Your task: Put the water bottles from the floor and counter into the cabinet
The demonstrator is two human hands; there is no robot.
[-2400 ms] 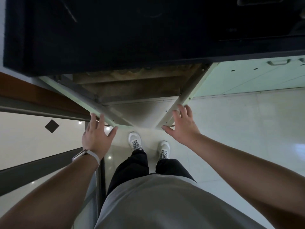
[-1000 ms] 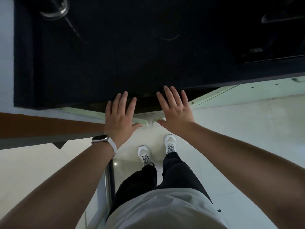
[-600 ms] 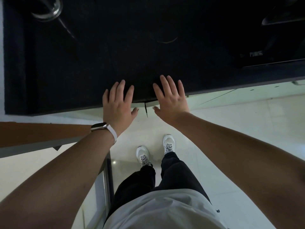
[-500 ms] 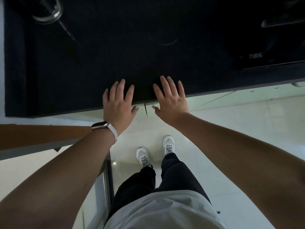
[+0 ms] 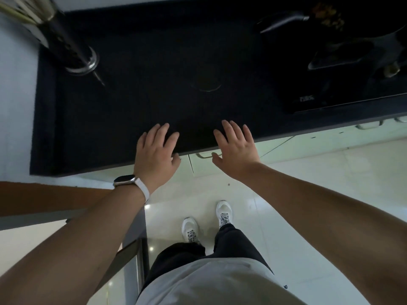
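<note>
Black counter (image 5: 154,95) over pale-green cabinet doors (image 5: 204,161), both shut; glossy white floor tiles (image 5: 308,183). Left hand (image 5: 155,157) and right hand (image 5: 236,150) spread, empty (no bottles visible). Utensil holder (image 5: 72,51) far-left.

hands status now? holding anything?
Left hand: open, fingers spread, empty, over the counter edge.
Right hand: open, empty, above the cabinet doors.

Black countertop (image 5: 154,84) w/ perforated metal utensil holder (image 5: 72,51) at far-left corner & black cooktop (image 5: 343,84) at right, pale green cupboard fronts (image 5: 308,144) below, glossy white tile floor (image 5: 319,177) w/ light reflections, brown strip (image 5: 44,199) at left.
</note>
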